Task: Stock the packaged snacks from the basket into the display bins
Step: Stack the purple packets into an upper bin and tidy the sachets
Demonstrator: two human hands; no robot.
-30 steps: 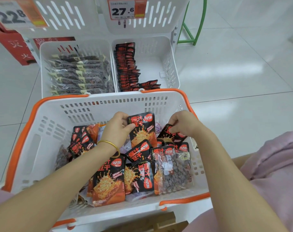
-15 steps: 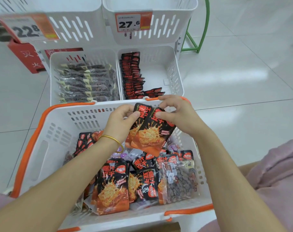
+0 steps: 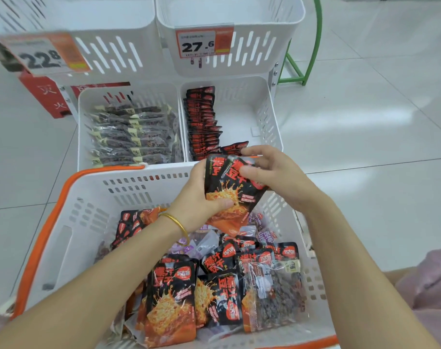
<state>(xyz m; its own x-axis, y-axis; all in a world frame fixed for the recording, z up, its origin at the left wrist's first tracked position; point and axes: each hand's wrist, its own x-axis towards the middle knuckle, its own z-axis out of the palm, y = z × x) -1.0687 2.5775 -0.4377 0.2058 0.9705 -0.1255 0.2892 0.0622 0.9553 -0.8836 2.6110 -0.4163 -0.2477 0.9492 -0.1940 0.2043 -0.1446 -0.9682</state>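
Left grip (image 3: pixel 201 195) curls round the lower left side of the held snack packs (image 3: pixel 234 195), with the thumb on the front and the fingers behind. Right grip (image 3: pixel 272 177) pinches the top right part, with the thumb on the front and the fingers over the top edge. It looks like two packs, one partly behind the other, black with red and orange. They are tilted and up in the air, over the far side of the basket (image 3: pixel 88 197), at 12 o'clock from its middle.

A gold bangle (image 3: pixel 176 222) sits on the left wrist. The basket is white with an orange rim. At 6 o'clock in it lie more black and red packs (image 3: pixel 171 298). At 4 o'clock lies a clear pack of dark bits (image 3: pixel 272 290). Purple packs (image 3: pixel 196 245) peek out near the middle.

Past the basket, at 12 o'clock, two white bins stand side by side. The right bin (image 3: pixel 264 114) has a row of black and red packs (image 3: pixel 201 122) along its left wall, and its white bottom shows on the right. The left bin (image 3: pixel 86 137) holds clear packs of dark snacks (image 3: pixel 131 137).

Higher up hang two price tags: the 22.8 tag (image 3: pixel 43 55) at 11 o'clock and the 27.6 tag (image 3: pixel 201 44) at 12 o'clock. A green frame (image 3: pixel 312 46) stands at 1 o'clock on the shiny floor (image 3: pixel 365 147).
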